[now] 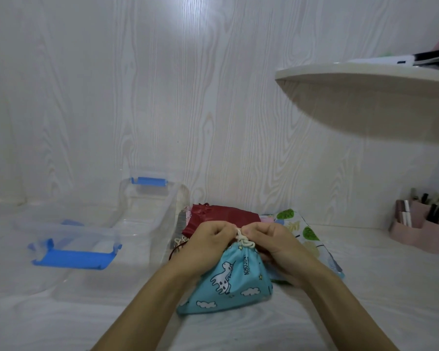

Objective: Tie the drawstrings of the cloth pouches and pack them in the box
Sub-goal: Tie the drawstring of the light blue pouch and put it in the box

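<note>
My left hand (208, 239) and right hand (266, 239) are pinching the cream drawstring (242, 240), fingers curled tight, atop the blue unicorn pouch (233, 282) near me. A red pouch (221, 216) is lying just behind. The clear box (162, 214) is sitting open, left.

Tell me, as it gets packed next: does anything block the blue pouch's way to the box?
Nothing visible. The box stands open left of the blue pouch; its lid lies farther left.
</note>
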Tool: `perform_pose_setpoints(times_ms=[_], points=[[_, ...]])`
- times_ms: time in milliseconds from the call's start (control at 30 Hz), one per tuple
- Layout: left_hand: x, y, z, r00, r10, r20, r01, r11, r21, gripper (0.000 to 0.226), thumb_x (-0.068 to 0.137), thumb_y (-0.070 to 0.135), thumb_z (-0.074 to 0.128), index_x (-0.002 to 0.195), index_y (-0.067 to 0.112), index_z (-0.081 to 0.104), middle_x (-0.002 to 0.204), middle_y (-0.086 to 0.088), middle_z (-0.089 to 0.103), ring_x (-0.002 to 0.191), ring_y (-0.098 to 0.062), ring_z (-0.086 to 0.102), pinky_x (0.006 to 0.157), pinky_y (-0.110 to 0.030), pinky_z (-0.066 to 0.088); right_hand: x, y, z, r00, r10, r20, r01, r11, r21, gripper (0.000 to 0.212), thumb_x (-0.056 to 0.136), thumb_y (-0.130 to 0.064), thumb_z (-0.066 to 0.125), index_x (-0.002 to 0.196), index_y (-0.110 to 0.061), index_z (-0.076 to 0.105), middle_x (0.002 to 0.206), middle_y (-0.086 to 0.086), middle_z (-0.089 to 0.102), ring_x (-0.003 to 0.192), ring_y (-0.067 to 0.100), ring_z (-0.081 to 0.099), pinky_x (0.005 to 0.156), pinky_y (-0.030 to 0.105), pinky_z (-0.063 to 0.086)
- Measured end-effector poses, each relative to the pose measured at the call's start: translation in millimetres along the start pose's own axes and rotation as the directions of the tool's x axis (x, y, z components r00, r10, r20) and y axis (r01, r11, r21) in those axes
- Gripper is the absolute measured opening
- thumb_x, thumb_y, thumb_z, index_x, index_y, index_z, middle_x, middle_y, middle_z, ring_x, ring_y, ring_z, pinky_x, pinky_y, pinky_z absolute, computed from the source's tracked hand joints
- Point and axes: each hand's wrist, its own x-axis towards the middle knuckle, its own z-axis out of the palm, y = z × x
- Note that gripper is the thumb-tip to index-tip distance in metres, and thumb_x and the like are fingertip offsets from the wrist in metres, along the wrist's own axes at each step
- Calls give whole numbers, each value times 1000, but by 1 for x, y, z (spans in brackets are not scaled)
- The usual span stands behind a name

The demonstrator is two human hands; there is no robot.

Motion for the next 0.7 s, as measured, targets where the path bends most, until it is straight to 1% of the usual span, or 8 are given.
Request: perform_pose_setpoints(times_ms=[67,133,200,267,367,533,633,700], points=[[-1,1,1,990,-131,48,137,978,-155,23,91,24,53,76,14,67,76,-11,62,69,-23,53,63,-34,42,0,0,3,996,-56,-74,54,998,-37,22,72,-34,71,78,-13,72,60,0,58,49,7,44,47,18,37],[-1,1,0,974,-215,68,226,938,-262,25,89,24,55,70,15,69,75,-11,66,67,-23,57,65,-34,44,2,2,5,977,-148,-155,134,986,-97,13,75,-27,75,77,-14,73,68,10,65,59,16,55,57,27,46],[-1,1,0,964,-256,73,266,909,-321,26,90,24,56,69,15,68,71,-8,66,63,-20,59,63,-32,45,4,3,5,937,-282,-209,222,938,-267,3,80,-19,77,76,-20,76,77,20,66,68,23,55,66,37,48],[0,0,0,956,-280,90,293,890,-349,22,89,25,58,74,13,69,73,-9,67,64,-20,60,65,-32,46,3,3,4,891,-401,-211,278,851,-445,13,81,-15,76,75,-27,78,75,9,68,67,15,57,66,28,49],[2,-1,-1,947,-310,87,320,873,-368,20,89,24,60,83,8,70,79,-13,68,67,-22,62,65,-31,49,-1,-1,4,878,-451,-161,304,785,-539,15,80,-15,77,81,-30,79,71,-3,69,65,6,60,61,15,46],[4,-4,-3,944,-317,89,326,867,-377,37,86,27,66,107,-3,66,94,-20,63,84,-30,58,77,-40,48,-3,-2,2,899,-416,-138,282,790,-545,11,78,-20,79,87,-26,79,70,-1,68,63,5,59,59,18,47],[3,-4,-2,955,-281,90,295,895,-336,43,84,32,69,108,-3,67,103,-28,64,89,-33,59,88,-47,48,-3,-3,2,887,-441,-135,286,756,-588,10,80,-17,77,85,-25,79,68,-2,68,62,7,59,58,16,46],[2,-4,-3,961,-253,106,275,905,-325,34,85,31,69,99,1,72,101,-30,66,88,-33,61,91,-49,49,-2,-1,3,865,-480,-146,283,707,-648,10,81,-15,75,83,-24,79,65,-4,66,63,11,59,57,16,47]])
